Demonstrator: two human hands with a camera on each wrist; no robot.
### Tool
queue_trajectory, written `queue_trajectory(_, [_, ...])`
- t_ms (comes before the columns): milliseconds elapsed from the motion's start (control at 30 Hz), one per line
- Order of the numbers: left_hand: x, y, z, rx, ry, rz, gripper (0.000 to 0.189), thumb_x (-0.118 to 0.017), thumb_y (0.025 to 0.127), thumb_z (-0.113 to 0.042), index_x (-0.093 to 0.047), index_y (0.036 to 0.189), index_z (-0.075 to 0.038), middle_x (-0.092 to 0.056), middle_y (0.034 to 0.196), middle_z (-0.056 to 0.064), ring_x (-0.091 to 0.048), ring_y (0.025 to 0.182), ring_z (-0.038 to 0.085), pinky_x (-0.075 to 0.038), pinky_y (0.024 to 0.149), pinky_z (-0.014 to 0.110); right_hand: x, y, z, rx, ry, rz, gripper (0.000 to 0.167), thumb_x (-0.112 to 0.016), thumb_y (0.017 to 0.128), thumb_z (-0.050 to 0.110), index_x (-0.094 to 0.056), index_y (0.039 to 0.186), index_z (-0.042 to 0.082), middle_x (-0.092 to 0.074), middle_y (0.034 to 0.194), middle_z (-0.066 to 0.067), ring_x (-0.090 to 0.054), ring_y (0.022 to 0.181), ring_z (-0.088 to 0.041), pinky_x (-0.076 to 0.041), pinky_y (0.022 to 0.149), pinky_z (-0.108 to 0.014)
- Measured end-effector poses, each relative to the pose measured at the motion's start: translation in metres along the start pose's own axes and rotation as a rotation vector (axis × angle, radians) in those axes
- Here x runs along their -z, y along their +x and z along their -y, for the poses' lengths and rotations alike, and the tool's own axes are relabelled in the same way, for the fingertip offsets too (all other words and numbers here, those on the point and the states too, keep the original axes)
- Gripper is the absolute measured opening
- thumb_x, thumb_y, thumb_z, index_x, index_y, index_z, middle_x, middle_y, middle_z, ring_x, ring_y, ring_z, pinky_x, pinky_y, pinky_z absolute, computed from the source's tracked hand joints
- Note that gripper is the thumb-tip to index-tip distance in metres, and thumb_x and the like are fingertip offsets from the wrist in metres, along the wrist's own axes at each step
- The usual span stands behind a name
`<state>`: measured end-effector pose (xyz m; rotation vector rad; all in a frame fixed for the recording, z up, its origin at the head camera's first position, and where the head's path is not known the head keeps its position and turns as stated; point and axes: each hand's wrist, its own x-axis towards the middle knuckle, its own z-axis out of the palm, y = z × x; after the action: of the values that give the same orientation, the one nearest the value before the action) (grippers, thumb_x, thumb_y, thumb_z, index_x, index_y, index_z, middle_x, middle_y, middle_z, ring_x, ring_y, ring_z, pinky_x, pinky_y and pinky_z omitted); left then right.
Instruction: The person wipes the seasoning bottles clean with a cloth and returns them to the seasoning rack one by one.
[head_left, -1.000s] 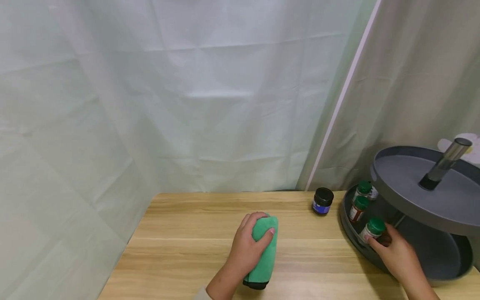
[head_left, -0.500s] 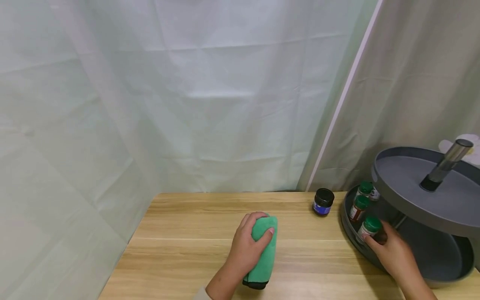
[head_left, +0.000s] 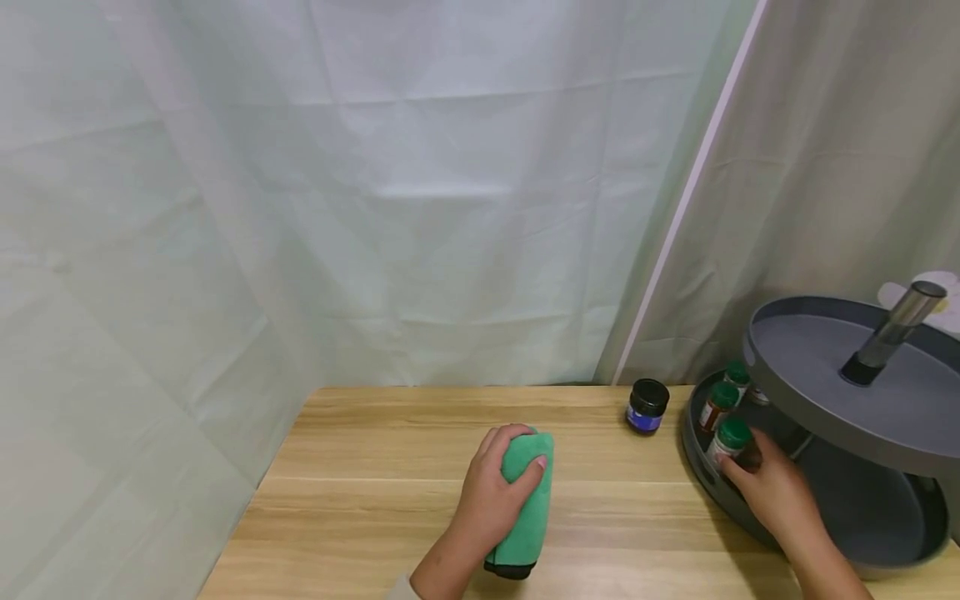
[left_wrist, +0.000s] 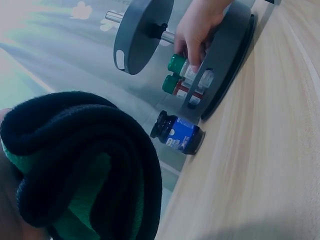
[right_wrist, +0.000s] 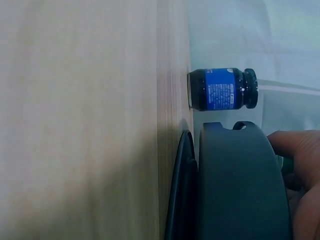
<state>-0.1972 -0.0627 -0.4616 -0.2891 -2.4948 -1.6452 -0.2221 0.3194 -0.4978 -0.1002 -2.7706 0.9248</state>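
Note:
My left hand grips a folded green cloth with dark edging, close over the wooden table. In the left wrist view the rolled end of the cloth fills the lower left. On the lower tier of a grey two-tier turntable, my right hand holds a green-capped spice jar between thumb and fingers. Just behind it stands a red-brown spice jar with the same cap. Another green-capped jar is farther back, partly covered by the upper tier. The tier's wall hides most of the held jar in the right wrist view.
A dark jar with a blue label stands on the table left of the turntable, near the back edge. The upper tier overhangs the lower one, with a metal post rising from it. Pale curtains hang behind.
My right hand has moved the green-capped jar left and back along the tier, closer to the red-brown jar. The jars at the back have shifted slightly right. My left hand stays with the cloth.

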Motion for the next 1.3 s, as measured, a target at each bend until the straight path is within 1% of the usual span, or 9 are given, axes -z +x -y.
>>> queue_trajectory(133, [0.001,0.000,-0.001,-0.003,-0.010,0.001,0.034,-0.070,0.094,-0.042,-0.060,0.125,-0.033,-0.057,0.122,-0.010,-0.057,0.104,0.016,-0.050,0.081,0.033,-0.003,0.005,0.002,0.002,0.011,-0.040,0.062,-0.070,0.095,0.025,-0.043,0.140,-0.007,-0.064,0.115,-0.037,-0.067,0.098,-0.050,-0.052,0.075,-0.055])
queue_trajectory(267, [0.002,0.000,-0.003,0.000,-0.024,-0.007,0.033,-0.070,0.094,-0.042,-0.059,0.124,-0.037,-0.057,0.123,-0.010,-0.057,0.105,0.016,-0.051,0.081,0.034,-0.003,0.006,0.009,-0.005,0.089,-0.122,0.070,-0.072,0.092,0.016,-0.036,0.145,-0.012,-0.053,0.128,-0.039,-0.058,0.109,-0.052,-0.049,0.070,-0.020])
queue_trajectory(367, [0.002,-0.001,-0.003,0.002,-0.027,-0.011,0.032,-0.071,0.093,-0.042,-0.058,0.123,-0.039,-0.057,0.123,-0.011,-0.057,0.105,0.016,-0.051,0.081,0.033,-0.001,0.003,0.020,-0.011,0.160,-0.261,0.064,-0.075,0.087,0.008,-0.043,0.140,-0.012,-0.055,0.126,-0.034,-0.063,0.100,-0.013,-0.035,0.065,-0.002])
queue_trajectory(467, [0.002,-0.001,-0.004,-0.001,-0.032,-0.009,0.032,-0.071,0.093,-0.042,-0.058,0.123,-0.039,-0.057,0.122,-0.010,-0.057,0.105,0.016,-0.051,0.081,0.033,0.000,-0.003,0.035,-0.026,0.181,-0.394,0.053,-0.077,0.085,0.006,-0.053,0.131,-0.006,-0.061,0.116,-0.022,-0.044,0.084,0.017,-0.033,0.067,-0.003])
queue_trajectory(600, [0.002,0.000,-0.003,-0.006,-0.037,-0.006,0.032,-0.071,0.093,-0.041,-0.058,0.123,-0.039,-0.057,0.123,-0.010,-0.057,0.105,0.016,-0.051,0.081,0.033,-0.003,-0.010,0.054,0.045,0.192,-0.450,0.044,-0.076,0.086,0.002,-0.057,0.125,-0.001,-0.059,0.111,-0.011,-0.039,0.085,0.018,-0.035,0.073,-0.005])
queue_trajectory(767, [0.002,0.000,-0.002,-0.005,-0.036,-0.008,0.032,-0.070,0.093,-0.042,-0.058,0.123,-0.039,-0.057,0.123,-0.010,-0.058,0.105,0.016,-0.051,0.082,0.033,-0.015,-0.010,0.069,0.195,0.210,-0.339,0.042,-0.073,0.090,0.002,-0.057,0.129,0.001,-0.058,0.118,-0.012,-0.051,0.101,0.005,-0.041,0.083,-0.004])
queue_trajectory(900, [0.002,0.000,-0.001,0.000,-0.030,-0.008,0.034,-0.070,0.094,-0.042,-0.060,0.125,-0.034,-0.057,0.123,-0.010,-0.058,0.104,0.016,-0.051,0.081,0.034,-0.025,-0.003,0.078,0.213,0.190,-0.210,0.046,-0.068,0.096,0.011,-0.051,0.138,0.003,-0.053,0.129,-0.017,-0.059,0.113,-0.028,-0.051,0.095,-0.033])
queue_trajectory(1033, [0.002,0.000,-0.001,0.003,-0.030,-0.002,0.035,-0.070,0.094,-0.043,-0.060,0.125,-0.033,-0.057,0.123,-0.010,-0.058,0.105,0.017,-0.051,0.081,0.034,-0.034,0.011,0.083,0.186,0.205,-0.108,0.054,-0.066,0.098,0.015,-0.044,0.146,0.002,-0.041,0.146,-0.025,-0.053,0.123,-0.048,-0.048,0.099,-0.058])
queue_trajectory(1300, [0.001,0.001,-0.001,0.013,-0.040,0.014,0.032,-0.069,0.094,-0.043,-0.059,0.124,-0.037,-0.057,0.123,-0.010,-0.058,0.105,0.016,-0.052,0.081,0.033,-0.049,0.040,0.083,0.012,0.260,0.040,0.072,-0.066,0.099,0.023,-0.027,0.156,0.003,-0.023,0.156,-0.031,-0.039,0.138,-0.055,-0.042,0.107,-0.063])
